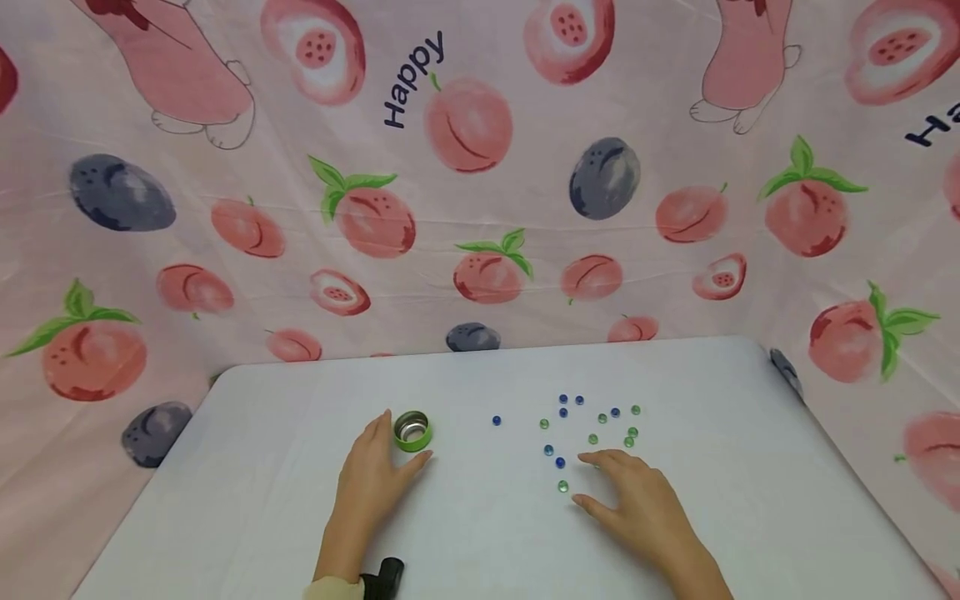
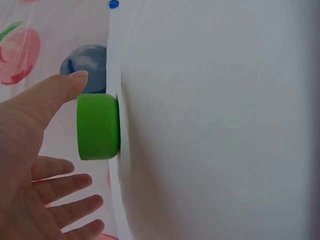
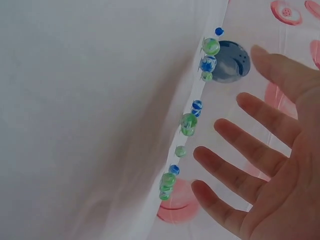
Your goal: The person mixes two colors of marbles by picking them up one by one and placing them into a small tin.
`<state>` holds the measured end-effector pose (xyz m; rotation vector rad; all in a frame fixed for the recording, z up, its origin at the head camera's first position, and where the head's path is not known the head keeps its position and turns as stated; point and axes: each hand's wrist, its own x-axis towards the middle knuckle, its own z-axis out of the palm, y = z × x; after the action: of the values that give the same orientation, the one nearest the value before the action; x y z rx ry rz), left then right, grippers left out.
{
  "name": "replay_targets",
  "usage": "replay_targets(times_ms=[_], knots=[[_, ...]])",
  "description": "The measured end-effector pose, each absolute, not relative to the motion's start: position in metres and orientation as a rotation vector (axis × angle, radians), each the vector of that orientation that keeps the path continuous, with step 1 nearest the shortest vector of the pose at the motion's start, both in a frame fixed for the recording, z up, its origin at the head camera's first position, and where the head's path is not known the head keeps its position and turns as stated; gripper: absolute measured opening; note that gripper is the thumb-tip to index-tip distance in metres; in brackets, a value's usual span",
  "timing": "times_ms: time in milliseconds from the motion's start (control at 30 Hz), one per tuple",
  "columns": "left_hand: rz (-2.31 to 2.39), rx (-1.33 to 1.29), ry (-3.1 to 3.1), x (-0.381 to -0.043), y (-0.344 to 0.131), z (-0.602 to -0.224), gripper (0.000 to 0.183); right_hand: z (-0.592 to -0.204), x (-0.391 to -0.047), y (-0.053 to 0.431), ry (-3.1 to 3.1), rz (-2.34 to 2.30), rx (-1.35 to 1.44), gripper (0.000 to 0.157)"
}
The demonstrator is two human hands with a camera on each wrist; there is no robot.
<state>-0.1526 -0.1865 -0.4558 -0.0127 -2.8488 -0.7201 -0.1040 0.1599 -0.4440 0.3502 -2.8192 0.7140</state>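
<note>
A small round green container point(image 1: 412, 432) with a silvery inside stands upright on the white table, its mouth facing up. My left hand point(image 1: 378, 471) is beside it, thumb and fingers spread around its near left side. In the left wrist view the green container point(image 2: 98, 127) shows its plain outer wall between the thumb and the spread fingers. Several blue and green glass marbles lie scattered to the right, among them a green marble point(image 1: 562, 486) and a blue marble point(image 1: 560, 462). Over their near edge hovers my right hand point(image 1: 637, 504), fingers apart, holding nothing.
The white table point(image 1: 480, 533) ends at a pink fruit-print cloth point(image 1: 420, 292) hanging behind and at both sides. One blue marble point(image 1: 497, 421) lies apart, between the container and the other marbles. A black strap device point(image 1: 386, 577) is worn on the left wrist.
</note>
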Motion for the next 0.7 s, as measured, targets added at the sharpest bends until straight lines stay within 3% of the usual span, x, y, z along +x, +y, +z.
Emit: replay_targets(times_ms=[300, 700], knots=[[-0.453, -0.165, -2.856, -0.168, -0.198, -0.455, 0.078, -0.442, -0.109, 0.149, -2.834, 0.637, 0.463, 0.023], [-0.537, -0.206, -2.86, -0.178, -0.201, -0.455, 0.059, -0.445, -0.11, 0.138, -2.869, 0.563, 0.431, 0.014]])
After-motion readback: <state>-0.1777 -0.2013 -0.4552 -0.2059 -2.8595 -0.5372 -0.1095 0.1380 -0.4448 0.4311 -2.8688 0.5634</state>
